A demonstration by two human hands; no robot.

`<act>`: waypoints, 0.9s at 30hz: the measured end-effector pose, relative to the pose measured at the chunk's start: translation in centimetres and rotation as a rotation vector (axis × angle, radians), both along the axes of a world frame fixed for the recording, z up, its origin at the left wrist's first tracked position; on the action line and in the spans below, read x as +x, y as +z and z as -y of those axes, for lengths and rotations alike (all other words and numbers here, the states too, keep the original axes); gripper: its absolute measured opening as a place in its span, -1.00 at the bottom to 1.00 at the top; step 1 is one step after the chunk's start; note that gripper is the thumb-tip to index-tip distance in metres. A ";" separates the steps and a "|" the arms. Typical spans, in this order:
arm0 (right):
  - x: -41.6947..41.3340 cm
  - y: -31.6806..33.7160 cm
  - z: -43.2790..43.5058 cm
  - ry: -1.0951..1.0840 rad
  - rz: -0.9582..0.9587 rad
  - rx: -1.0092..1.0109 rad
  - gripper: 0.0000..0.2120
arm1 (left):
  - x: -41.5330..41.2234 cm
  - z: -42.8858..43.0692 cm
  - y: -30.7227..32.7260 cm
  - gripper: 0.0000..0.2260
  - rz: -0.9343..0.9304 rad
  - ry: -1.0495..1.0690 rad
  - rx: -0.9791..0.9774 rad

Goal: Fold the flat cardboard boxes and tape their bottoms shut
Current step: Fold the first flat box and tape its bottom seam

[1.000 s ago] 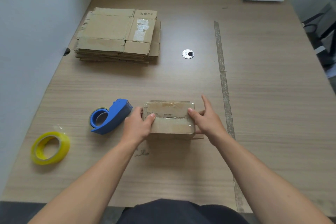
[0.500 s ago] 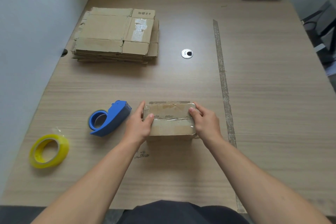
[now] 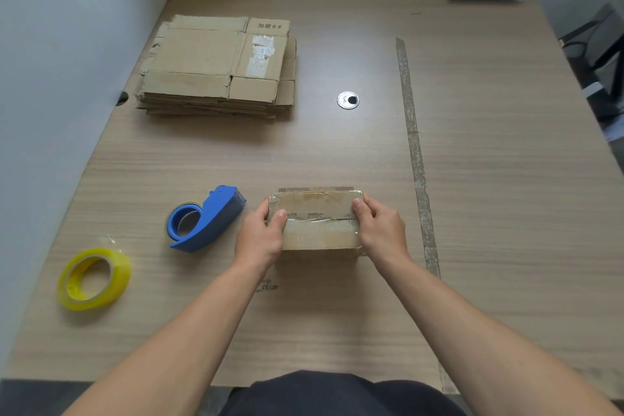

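Head view: the folded box (image 3: 317, 223) sits by the middle of the near edge of the surface (image 3: 337, 321), taped seam up. The left hand (image 3: 260, 240) and right hand (image 3: 383, 231) each curl round one end, thumbs on top, apparently pressing the seam flat. The tape dispenser (image 3: 207, 219) lies just beside the left hand, ready for reuse, and the stack of flat boxes (image 3: 216, 64) waits toward the far left corner.

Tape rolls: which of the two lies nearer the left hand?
The one in the blue tape dispenser, just beside the left hand gripping the cardboard box; the bare yellow tape roll lies farther left.
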State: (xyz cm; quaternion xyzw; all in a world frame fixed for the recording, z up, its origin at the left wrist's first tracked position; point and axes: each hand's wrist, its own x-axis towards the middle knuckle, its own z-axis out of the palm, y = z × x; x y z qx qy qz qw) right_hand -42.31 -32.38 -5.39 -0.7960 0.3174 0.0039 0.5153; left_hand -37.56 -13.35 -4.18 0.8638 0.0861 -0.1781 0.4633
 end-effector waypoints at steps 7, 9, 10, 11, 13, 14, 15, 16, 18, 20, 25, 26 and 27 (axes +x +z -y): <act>-4.1 -1.7 3.4 0.348 0.112 0.541 -0.49 | -0.8 -1.9 -0.4 -0.51 -0.082 -0.041 -0.248; -4.7 -2.1 3.2 0.331 0.117 0.454 -0.47 | -1.8 -2.6 -1.1 -0.49 -0.061 -0.097 -0.285; -4.8 -2.1 2.8 0.292 0.128 0.406 -0.48 | -2.4 -2.8 -1.3 -0.50 -0.041 -0.117 -0.284; -4.8 -2.2 2.5 0.246 0.142 0.361 -0.51 | -2.8 -2.9 -1.7 -0.51 -0.020 -0.121 -0.271; -4.9 -2.3 1.6 0.154 0.169 0.275 -0.56 | -3.2 -2.8 -2.2 -0.51 0.027 -0.097 -0.217; -5.0 -2.5 1.2 0.110 0.176 0.243 -0.58 | -3.3 -2.7 -2.3 -0.51 0.045 -0.088 -0.183; -4.9 -2.7 0.9 0.076 0.181 0.216 -0.58 | -3.4 -2.6 -2.4 -0.51 0.057 -0.085 -0.154; -4.9 -2.8 0.7 0.054 0.182 0.193 -0.58 | -3.4 -2.6 -2.6 -0.50 0.066 -0.084 -0.130; -4.7 -2.6 0.5 0.033 0.163 0.201 -0.58 | -3.4 -2.7 -2.9 -0.50 0.067 -0.079 -0.103; -4.4 -2.3 0.7 0.029 0.146 0.273 -0.58 | -3.5 -2.8 -3.1 -0.49 0.055 -0.071 -0.122; -3.3 -1.5 0.9 0.022 0.094 0.216 -0.65 | -3.2 -3.7 -3.3 -0.44 -0.009 -0.173 -0.161; -3.1 -1.5 0.8 0.024 0.095 0.199 -0.67 | -3.0 -4.0 -3.4 -0.43 -0.010 -0.195 -0.131; -3.1 -1.5 0.8 0.025 0.096 0.185 -0.68 | -2.9 -4.1 -3.4 -0.43 0.006 -0.208 -0.095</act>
